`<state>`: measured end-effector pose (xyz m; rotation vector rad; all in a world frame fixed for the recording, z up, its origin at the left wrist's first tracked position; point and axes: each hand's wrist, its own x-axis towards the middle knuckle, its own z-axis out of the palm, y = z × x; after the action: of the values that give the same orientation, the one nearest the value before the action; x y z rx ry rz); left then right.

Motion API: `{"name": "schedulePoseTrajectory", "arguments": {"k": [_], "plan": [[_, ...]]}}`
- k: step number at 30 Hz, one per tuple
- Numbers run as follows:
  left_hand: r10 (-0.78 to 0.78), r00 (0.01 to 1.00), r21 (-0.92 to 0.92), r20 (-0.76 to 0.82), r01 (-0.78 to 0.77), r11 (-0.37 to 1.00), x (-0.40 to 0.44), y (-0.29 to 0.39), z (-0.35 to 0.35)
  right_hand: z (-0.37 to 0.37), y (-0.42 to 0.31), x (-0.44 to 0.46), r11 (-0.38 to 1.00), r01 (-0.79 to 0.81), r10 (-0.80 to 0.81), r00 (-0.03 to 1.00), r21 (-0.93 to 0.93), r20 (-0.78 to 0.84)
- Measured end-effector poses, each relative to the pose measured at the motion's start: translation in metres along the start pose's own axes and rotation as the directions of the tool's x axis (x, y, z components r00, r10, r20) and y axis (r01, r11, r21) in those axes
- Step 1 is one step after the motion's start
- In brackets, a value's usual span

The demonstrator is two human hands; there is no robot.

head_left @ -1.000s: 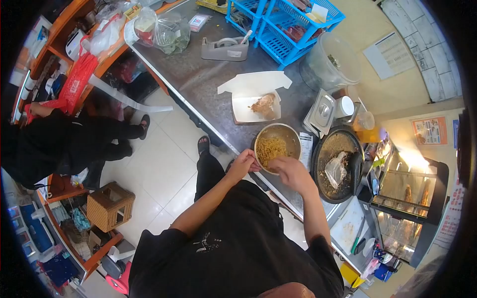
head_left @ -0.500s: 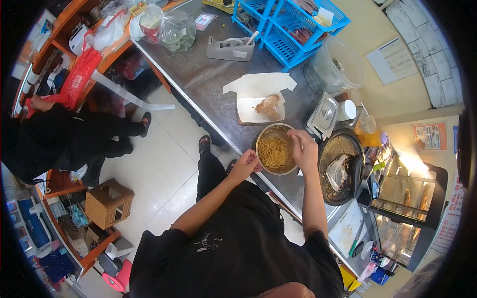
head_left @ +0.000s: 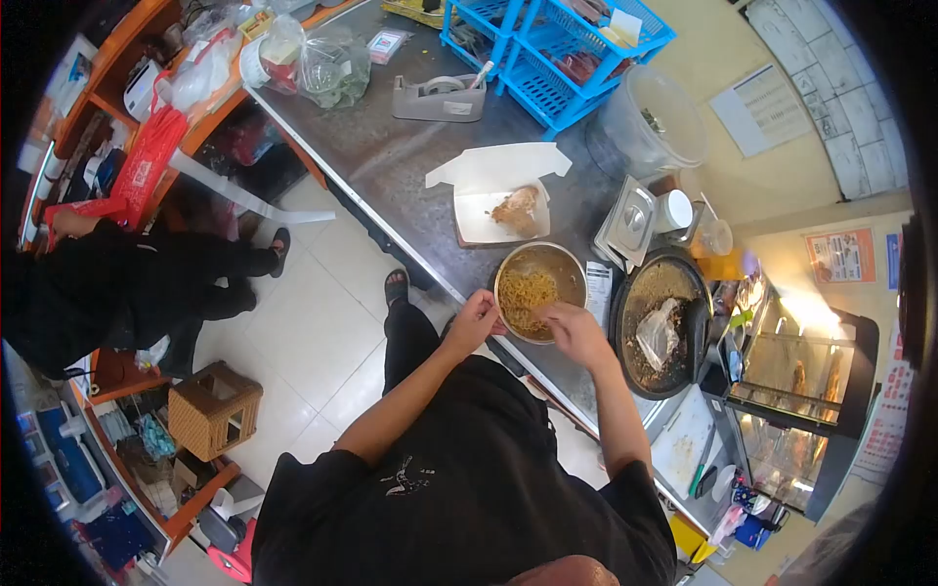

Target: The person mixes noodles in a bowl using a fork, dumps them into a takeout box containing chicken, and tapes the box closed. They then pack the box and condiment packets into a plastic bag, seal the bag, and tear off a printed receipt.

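A metal bowl (head_left: 565, 272) holding yellow noodles (head_left: 526, 291) stands near the counter's front edge. My left hand (head_left: 475, 320) is closed on the bowl's left rim, thumb and fingers pinched there. Over the bowl's lower right side, my right hand (head_left: 575, 334) reaches in with fingers curled down at the noodles. Its fingertips are partly hidden, and I cannot make out what they hold. Just beyond the bowl lies an open white takeaway box (head_left: 471, 207) with a brown piece of food (head_left: 518, 210) inside.
A black pan (head_left: 630, 322) with a clear bag in it sits to the right, near metal lids (head_left: 630, 223) and a printed slip (head_left: 598, 285). Behind are a tape dispenser (head_left: 440, 103), blue baskets (head_left: 547, 83) and a clear tub (head_left: 653, 127). Another person (head_left: 117, 283) stands at left.
My right hand has gone from the bowl's upper right rim down into its lower right side. My left hand stays at the left rim. The printed slip now shows beside the bowl.
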<state>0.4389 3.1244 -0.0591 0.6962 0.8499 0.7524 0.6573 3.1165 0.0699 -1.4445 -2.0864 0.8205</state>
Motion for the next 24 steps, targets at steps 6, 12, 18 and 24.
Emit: {"name": "schedulePoseTrajectory", "arguments": {"k": [6, 12, 18, 24], "plan": [[0.036, 0.998, -0.005, -0.059, -0.037, 0.999, -0.003, 0.009, 0.006, 0.011, 0.016, -0.009, 0.955, -0.255, 0.175, 0.897, -0.153, -0.405], [0.061, 0.996, 0.020, -0.058, -0.060, 0.998, -0.001, 0.008, 0.005, 0.040, 0.002, -0.012, 0.942, -0.305, 0.334, 0.883, 0.136, -0.331], [0.092, 0.992, 0.056, -0.087, -0.087, 0.995, 0.000, 0.001, 0.007, 0.012, -0.003, -0.005, 0.920, -0.362, 0.264, 0.856, -0.152, -0.444], [0.092, 0.991, 0.035, -0.100, -0.089, 0.995, -0.002, 0.001, 0.008, -0.030, -0.048, -0.025, 0.952, -0.307, 0.274, 0.882, -0.026, -0.383]]}}
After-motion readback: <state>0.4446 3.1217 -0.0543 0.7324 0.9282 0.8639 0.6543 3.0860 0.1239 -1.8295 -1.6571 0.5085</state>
